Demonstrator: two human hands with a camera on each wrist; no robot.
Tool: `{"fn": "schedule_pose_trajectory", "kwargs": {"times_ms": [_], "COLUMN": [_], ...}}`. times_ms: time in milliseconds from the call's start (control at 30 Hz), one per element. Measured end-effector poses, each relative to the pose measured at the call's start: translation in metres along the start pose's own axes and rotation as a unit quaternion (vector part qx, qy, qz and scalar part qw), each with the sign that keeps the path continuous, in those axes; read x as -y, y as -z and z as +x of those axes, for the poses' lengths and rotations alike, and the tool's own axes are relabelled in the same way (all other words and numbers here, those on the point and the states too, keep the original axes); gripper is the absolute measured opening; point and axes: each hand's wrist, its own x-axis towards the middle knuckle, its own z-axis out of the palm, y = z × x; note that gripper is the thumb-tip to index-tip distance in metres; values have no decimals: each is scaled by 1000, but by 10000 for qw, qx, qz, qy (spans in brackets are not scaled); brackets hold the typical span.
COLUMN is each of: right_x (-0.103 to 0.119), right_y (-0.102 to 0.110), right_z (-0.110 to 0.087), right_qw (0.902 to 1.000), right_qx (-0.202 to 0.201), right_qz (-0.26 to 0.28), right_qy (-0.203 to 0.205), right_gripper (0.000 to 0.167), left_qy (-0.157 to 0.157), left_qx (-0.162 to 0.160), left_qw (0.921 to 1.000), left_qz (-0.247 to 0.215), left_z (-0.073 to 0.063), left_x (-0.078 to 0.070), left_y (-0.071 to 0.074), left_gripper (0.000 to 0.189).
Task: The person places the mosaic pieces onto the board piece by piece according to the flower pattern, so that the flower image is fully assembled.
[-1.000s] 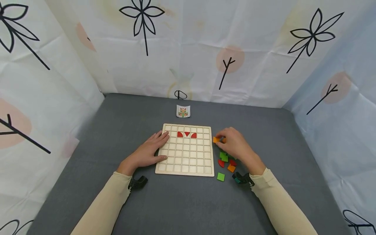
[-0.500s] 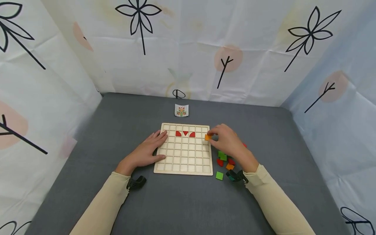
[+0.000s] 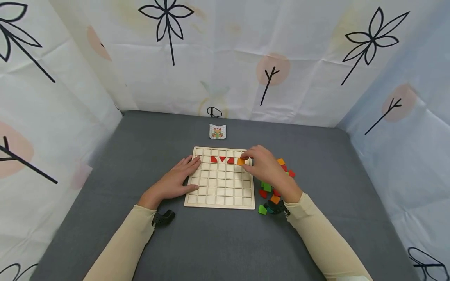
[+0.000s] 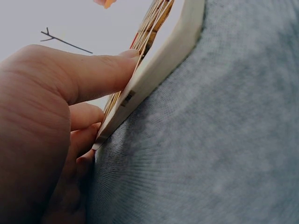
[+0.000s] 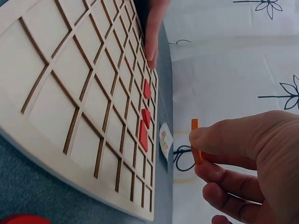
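A wooden grid board lies on the grey table, with three red pieces set in a row near its far side. My left hand rests flat on the board's left edge, fingers spread; in the left wrist view its thumb presses on the rim. Between thumb and fingertips my right hand pinches an orange square tile, held over the upper right cells. The right wrist view shows that tile edge-on, raised above the board's surface.
Loose green, red and orange pieces lie right of the board, among them a green tile and an orange tile, partly under the right forearm. Behind the board stands a small pattern card. Printed cloth walls border the table.
My right hand has carried the orange tile leftward, from beside the board to above its upper right cells. Pieces behind the hand have come into sight. My left hand stays put.
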Motion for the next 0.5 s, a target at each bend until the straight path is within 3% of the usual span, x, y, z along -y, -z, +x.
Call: {"fn": "schedule_pose_trajectory", "kwargs": {"times_ms": [500], "right_x": [17], "right_y": [-9], "right_z": [17], "right_qw": [9994], "right_qx": [243], "right_qz": [191], "right_qy": [182], "right_gripper": [19], "left_qy": [39], "left_qx": [60], "left_qw": [10000], "left_qz": [-14], "left_z": [1], "left_x": [-1], "left_y": [-1], "left_gripper": [89]}}
